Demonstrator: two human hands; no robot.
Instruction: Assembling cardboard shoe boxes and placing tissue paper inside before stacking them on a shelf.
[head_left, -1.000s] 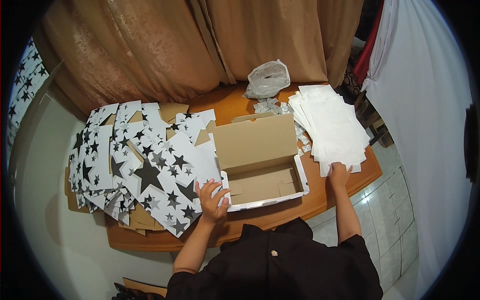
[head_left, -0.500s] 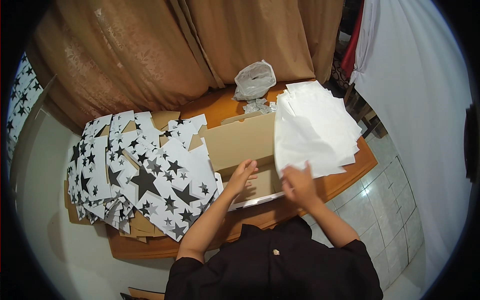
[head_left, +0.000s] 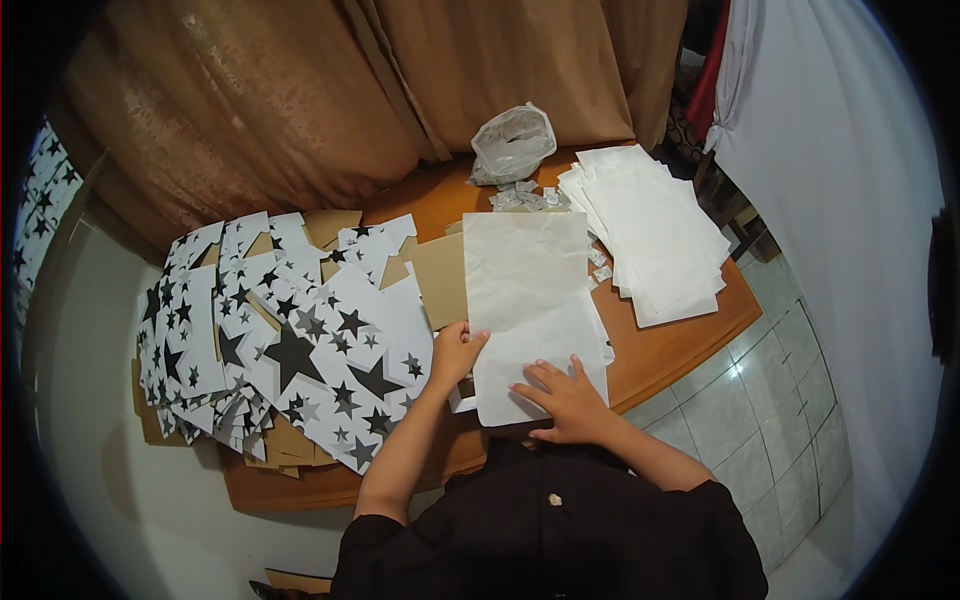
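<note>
A white sheet of paper [head_left: 528,310] lies over an open cardboard box [head_left: 443,275], hiding most of its inside. My left hand [head_left: 458,352] pinches the sheet's left edge, fingers curled. Spread across the lower right part of the sheet, my right hand [head_left: 568,402] rests with its fingers apart. To the right is a fanned stack of white paper sheets [head_left: 665,235]. On the left, star-patterned flat cardboard boxes [head_left: 320,370] are piled up, their brown inner sides showing in places.
Behind the box stands a translucent plastic bag [head_left: 512,145], with several small white packets [head_left: 520,196] beside it. Everything rests on a brown wooden table [head_left: 690,345]. Brown curtains [head_left: 250,110] hang at the back and a white cloth [head_left: 830,180] at the right.
The sheet has come off the stack, moving left to cover the box. My left hand has shifted slightly left and taken its edge; my right hand has moved left and nearer, onto the sheet.
</note>
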